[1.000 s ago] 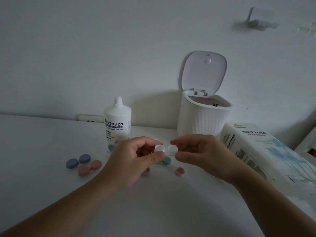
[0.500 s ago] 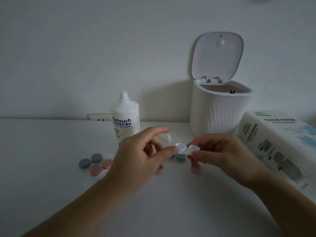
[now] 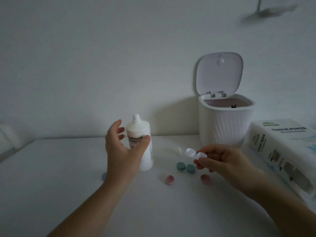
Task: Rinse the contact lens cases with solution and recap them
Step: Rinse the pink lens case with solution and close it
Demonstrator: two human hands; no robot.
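L hand [image 3: 119, 149] spread around bottle [image 3: 142, 144], thumb on label, not clamped. R hand [image 3: 220, 161] pinches open case [image 3: 195, 153], at 3 o'clock from bottle.

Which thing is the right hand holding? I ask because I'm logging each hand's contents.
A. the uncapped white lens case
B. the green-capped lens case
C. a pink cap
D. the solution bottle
A: the right hand pinches the uncapped white lens case in its fingers, above the table; the green-capped lens case and pink caps lie on the table, and the solution bottle stands by the left hand.
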